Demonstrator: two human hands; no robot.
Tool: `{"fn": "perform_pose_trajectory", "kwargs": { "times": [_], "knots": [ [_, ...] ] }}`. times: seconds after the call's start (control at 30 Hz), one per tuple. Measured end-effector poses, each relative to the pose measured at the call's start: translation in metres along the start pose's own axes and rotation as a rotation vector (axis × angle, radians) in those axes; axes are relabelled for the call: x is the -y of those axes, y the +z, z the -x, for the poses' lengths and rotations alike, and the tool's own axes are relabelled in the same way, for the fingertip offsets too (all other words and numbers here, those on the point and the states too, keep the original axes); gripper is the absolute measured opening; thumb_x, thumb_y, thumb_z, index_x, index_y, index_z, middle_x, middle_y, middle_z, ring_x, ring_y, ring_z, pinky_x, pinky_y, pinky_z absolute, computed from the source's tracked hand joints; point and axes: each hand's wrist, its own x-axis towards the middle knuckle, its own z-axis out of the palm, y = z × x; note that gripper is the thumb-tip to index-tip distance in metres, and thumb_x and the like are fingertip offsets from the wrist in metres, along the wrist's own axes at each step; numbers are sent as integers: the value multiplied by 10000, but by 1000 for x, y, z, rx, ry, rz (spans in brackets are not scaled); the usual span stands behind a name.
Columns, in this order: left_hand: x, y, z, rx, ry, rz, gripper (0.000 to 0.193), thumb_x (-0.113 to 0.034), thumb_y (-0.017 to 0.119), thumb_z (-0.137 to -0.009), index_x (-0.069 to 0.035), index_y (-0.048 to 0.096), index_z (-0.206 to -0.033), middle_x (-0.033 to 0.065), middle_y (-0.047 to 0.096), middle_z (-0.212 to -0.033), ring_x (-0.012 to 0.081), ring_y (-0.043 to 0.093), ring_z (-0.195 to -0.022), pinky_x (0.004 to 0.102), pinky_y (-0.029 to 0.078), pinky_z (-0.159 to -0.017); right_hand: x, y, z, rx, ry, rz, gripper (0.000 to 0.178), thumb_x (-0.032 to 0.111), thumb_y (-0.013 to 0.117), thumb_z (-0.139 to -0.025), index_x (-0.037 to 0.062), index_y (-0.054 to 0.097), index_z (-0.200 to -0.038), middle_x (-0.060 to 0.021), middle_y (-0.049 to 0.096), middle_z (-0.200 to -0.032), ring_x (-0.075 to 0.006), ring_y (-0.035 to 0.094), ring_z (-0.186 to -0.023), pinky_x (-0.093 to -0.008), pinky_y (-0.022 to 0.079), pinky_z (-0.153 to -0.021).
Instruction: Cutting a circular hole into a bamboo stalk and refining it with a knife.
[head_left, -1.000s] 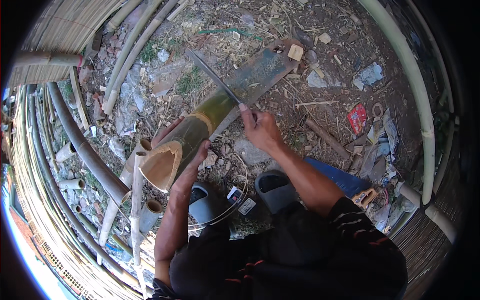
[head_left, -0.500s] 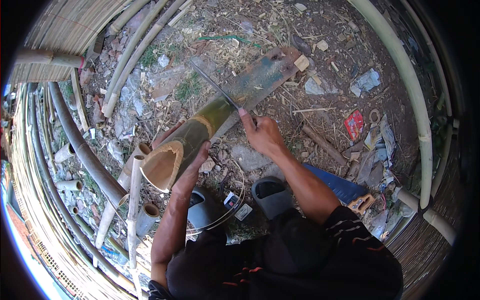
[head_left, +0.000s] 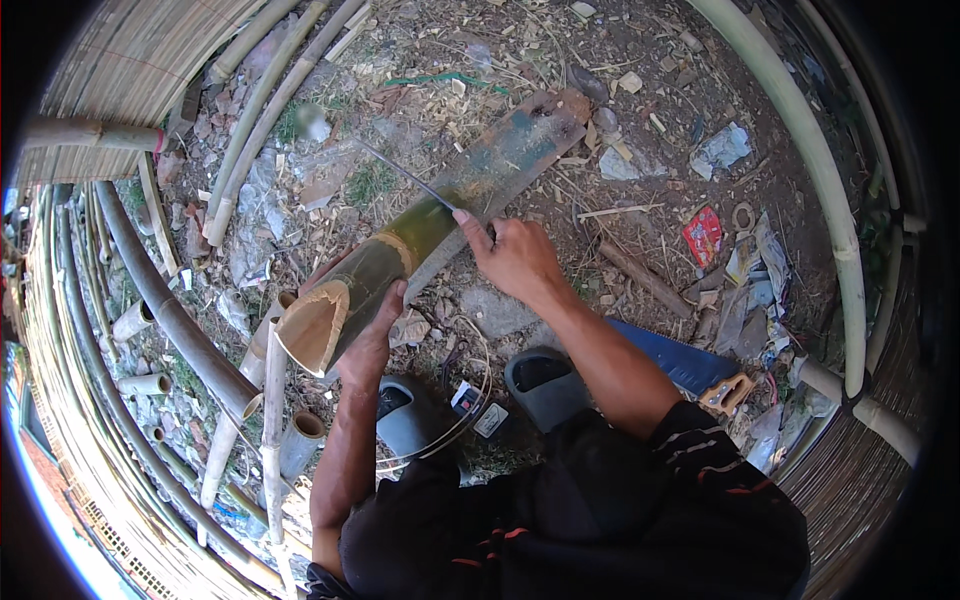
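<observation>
A thick green bamboo section slants across the middle, its cut hollow end toward me. Its far part lies over a worn wooden board on the ground. My left hand is wrapped round the near part from below, thumb on the right side and fingertips showing on the left. In my right hand is a long thin-bladed knife, its handle hidden in the closed fist. The blade crosses the bamboo's far part, pointing up and left, close to or on its surface; contact is unclear.
A blue handsaw lies right of my sandals. Bamboo poles and short cut tubes stand at left. A long curved pole runs along the right. Wood chips, plastic scraps and a red wrapper litter the soil.
My right hand and the knife have moved a little left, and the blade lies flatter across the bamboo. The bamboo, still in my left hand, has shifted slightly left.
</observation>
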Motion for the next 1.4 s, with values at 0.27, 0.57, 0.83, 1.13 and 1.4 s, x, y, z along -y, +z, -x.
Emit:
{"fn": "perform_pose_trajectory", "kwargs": {
  "times": [0.27,0.57,0.83,1.13,1.4],
  "knots": [
    [4,2,8,-60,-51,-37,787,-132,917,-755,5,445,-1369,174,582,-1307,253,625,-1185,374,564,-986,51,-46,14,-312,-216,-431,497,441,575,-1037,2,655,-816,-187,598,-583,-352,632,-515,-433,486,-501],
    [5,6,4,-49,-81,36,785,-117,912,-761,2,422,-1362,180,581,-1309,272,616,-1209,401,552,-1022,17,-18,-1,132,125,-101,640,504,538,-1035,-72,674,-791,-310,627,-655,-493,656,-610,-529,523,-583],
    [-10,23,1,-1,28,-16,816,-150,930,-748,18,435,-1374,175,595,-1284,252,624,-1190,379,554,-1000,-46,17,3,-100,-109,117,519,432,592,-1028,-44,648,-831,-196,597,-567,-369,592,-490,-457,493,-516],
    [-18,23,2,-61,-4,28,587,-127,881,-823,9,568,-1301,114,681,-1188,196,661,-1054,344,542,-953,-16,-8,-9,287,299,-365,728,609,491,-1021,-58,682,-804,-254,611,-632,-398,641,-622,-494,506,-610],
    [-36,20,-5,2,-73,7,575,-115,864,-838,7,564,-1313,110,680,-1178,186,666,-1052,331,562,-919,65,-53,29,-338,-397,-510,503,430,656,-990,-30,659,-786,-214,616,-583,-415,667,-538,-476,504,-502]
  ]
}}
